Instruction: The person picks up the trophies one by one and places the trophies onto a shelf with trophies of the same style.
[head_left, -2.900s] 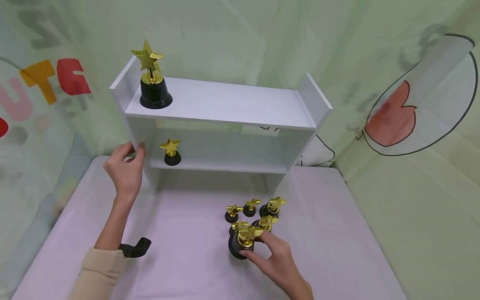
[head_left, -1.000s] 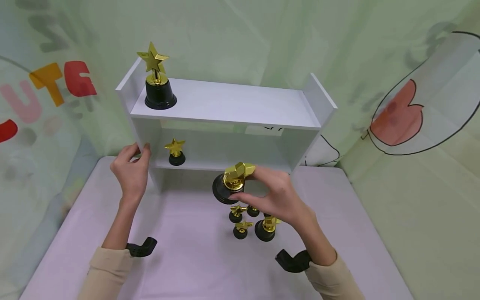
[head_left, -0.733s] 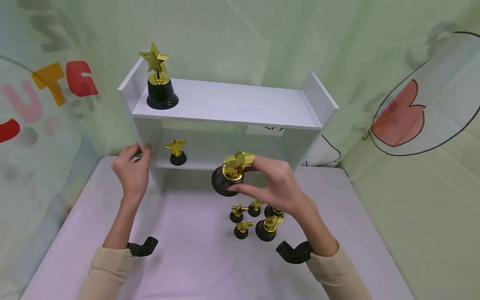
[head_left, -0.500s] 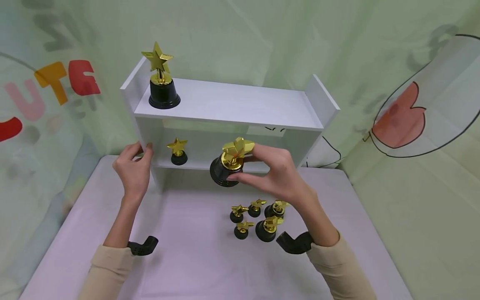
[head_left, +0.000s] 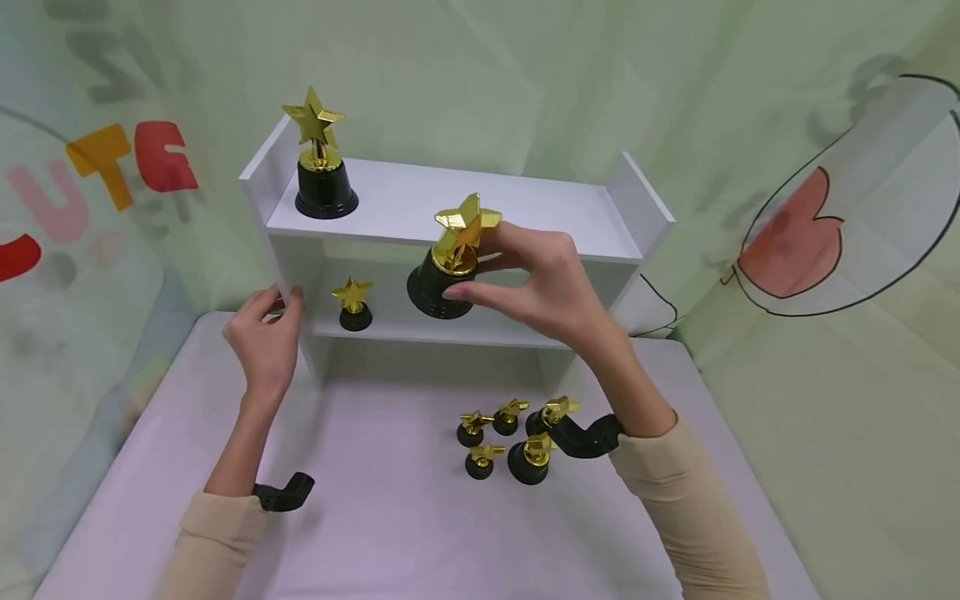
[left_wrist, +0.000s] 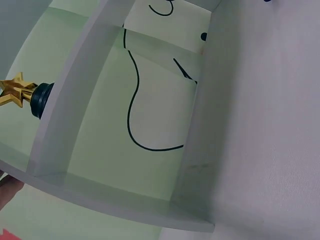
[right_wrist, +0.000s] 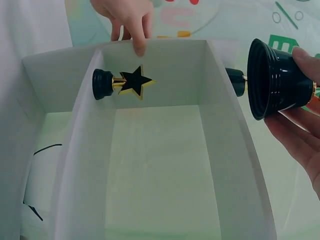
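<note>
- The right hand [head_left: 536, 287], in the centre of the head view, grips a large star trophy [head_left: 446, 262] by the gold stem and the top of the black base, thumb below and fingers curled round behind the star.
- That trophy is held in the air, tilted to the left, in front of the front edge of the upper board of the white shelf unit [head_left: 525, 221]; its base hangs level with the lower compartment's opening.
- In the right wrist view the same trophy's black base [right_wrist: 275, 80] sits at the right edge of the frame, its hollow underside facing the shelf, with fingertips [right_wrist: 305, 57] on its rim.
- The left hand [head_left: 262, 337], at centre left of the head view, holds the front edge of the shelf unit's left side panel, fingers curled round the edge.
- A second large trophy [head_left: 318, 162] stands upright at the left end of the top board, well apart from the held one.
- A small trophy [head_left: 352, 304] stands upright on the lower board near the left panel, just right of the left hand; the left wrist view shows it [left_wrist: 22, 95] at the left edge of the frame.
- On the pale worktop [head_left: 390, 517], at lower centre, five more trophies [head_left: 510, 433] stand in a close cluster, partly behind the right wrist's black mount.
</note>
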